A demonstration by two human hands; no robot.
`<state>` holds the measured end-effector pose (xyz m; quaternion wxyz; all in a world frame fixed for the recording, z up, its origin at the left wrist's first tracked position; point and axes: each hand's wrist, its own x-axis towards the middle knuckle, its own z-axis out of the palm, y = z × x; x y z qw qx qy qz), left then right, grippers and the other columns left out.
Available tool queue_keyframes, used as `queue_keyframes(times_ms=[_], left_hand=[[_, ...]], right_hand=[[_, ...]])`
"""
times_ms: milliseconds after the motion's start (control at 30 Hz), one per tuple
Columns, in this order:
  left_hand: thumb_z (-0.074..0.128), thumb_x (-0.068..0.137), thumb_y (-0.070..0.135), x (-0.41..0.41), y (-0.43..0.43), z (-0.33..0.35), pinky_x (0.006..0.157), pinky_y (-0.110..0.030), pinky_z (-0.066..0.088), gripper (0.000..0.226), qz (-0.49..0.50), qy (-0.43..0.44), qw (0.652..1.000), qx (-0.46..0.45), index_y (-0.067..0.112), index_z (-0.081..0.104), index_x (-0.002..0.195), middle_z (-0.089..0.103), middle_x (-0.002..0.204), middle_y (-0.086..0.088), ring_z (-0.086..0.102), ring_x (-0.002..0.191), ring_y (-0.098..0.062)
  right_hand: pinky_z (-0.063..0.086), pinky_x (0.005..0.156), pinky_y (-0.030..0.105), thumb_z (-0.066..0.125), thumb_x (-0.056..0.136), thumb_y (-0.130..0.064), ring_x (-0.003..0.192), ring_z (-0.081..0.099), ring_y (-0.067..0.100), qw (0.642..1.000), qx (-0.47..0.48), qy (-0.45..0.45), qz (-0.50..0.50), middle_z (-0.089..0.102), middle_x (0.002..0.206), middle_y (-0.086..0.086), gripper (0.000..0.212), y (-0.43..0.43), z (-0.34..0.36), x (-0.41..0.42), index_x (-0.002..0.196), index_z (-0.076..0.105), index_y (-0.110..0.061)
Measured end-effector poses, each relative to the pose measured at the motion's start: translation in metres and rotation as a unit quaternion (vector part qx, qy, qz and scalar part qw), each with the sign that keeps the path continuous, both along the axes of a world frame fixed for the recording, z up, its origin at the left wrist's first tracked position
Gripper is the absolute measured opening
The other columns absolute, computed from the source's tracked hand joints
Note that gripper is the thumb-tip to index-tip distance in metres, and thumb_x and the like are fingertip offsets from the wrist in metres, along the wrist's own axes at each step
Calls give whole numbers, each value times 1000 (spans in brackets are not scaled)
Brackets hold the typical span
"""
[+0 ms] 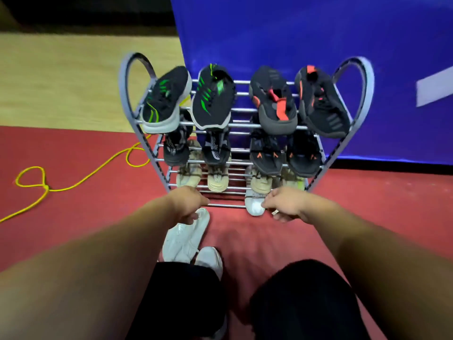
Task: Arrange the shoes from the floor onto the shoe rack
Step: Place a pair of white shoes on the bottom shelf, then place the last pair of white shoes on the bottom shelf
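Observation:
A grey metal shoe rack (220, 123) stands in front of me, several tiers high. Two black-green and two black-red sneakers sit on top, with black pairs and beige pairs on the tiers below. One white shoe (255, 207) lies at the right of the lowest tier with its toe sticking out. My right hand (285, 204) touches that toe with its fingertips. A second white shoe (182, 239) lies on the red floor just before the rack. My left hand (188, 204) hovers over its far end, fingers loosely curled downward and thumb held clear of it.
A yellow cable (73, 185) loops across the red floor to the left of the rack. A blue panel (318, 33) stands behind the rack. My black trouser legs and one white-shod foot (210, 258) fill the bottom of the view.

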<state>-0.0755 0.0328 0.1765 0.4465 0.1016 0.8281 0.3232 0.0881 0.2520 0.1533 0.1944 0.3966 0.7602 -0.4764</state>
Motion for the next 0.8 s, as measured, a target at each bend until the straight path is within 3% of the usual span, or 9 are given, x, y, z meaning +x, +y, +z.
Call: queue_keyframes(times_ms=[267, 400, 567, 800], left_hand=[[60, 98, 16, 22, -106, 129, 56, -27, 49, 12, 20, 78, 996, 40, 9, 61, 107, 57, 92, -10, 55, 72, -24], [60, 98, 17, 28, -149, 163, 58, -27, 48, 12, 36, 85, 994, 52, 9, 61, 108, 58, 88, -8, 54, 68, -23], [59, 99, 20, 30, -180, 176, 59, -27, 50, 6, 67, 88, 991, 80, 14, 61, 101, 60, 87, -8, 57, 70, -23], [59, 100, 24, 16, -209, 136, 58, -27, 52, 15, 99, 49, 991, 76, 13, 62, 109, 63, 95, -7, 59, 74, -23]], right_hand=[[46, 46, 24, 60, 88, -11, 57, 55, 23, 993, 30, 98, 55, 50, 80, 14, 7, -77, 137, 12, 87, 53, -14], [47, 55, 27, 60, 89, -11, 56, 52, 21, 990, 21, 118, 75, 49, 74, 8, 9, -101, 164, 15, 86, 53, -15], [43, 51, 26, 59, 90, -11, 51, 47, 19, 989, 26, 115, 87, 47, 69, 6, 19, -121, 181, 15, 73, 52, -17], [49, 62, 33, 61, 89, -12, 71, 54, 25, 988, 63, 85, 115, 52, 83, 12, 4, -157, 171, -8, 91, 59, -15]])
